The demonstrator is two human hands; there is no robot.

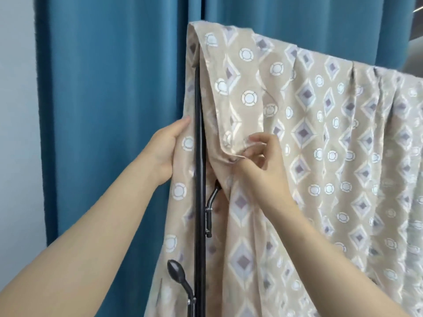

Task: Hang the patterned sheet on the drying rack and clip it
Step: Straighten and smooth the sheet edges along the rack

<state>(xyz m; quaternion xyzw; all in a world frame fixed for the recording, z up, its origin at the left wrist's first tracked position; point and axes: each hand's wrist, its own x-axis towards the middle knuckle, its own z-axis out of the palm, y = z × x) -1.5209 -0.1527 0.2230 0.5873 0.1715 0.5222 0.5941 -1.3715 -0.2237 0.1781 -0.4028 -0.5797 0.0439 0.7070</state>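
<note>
Over one black drying rack [199,179] hangs one patterned sheet [320,133]. Of two hands, the left hand [164,152] grips its outer edge and the right hand [263,168] pinches a folded corner.

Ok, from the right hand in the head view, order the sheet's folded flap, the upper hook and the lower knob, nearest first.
1. Folded flap, pinched by the right hand.
2. Upper hook, just below-left.
3. Lower knob, low at bottom left.

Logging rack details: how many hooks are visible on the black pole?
2: an upper hook below the right hand, a knobbed lower hook left of the pole. The sheet may hide more.
</note>
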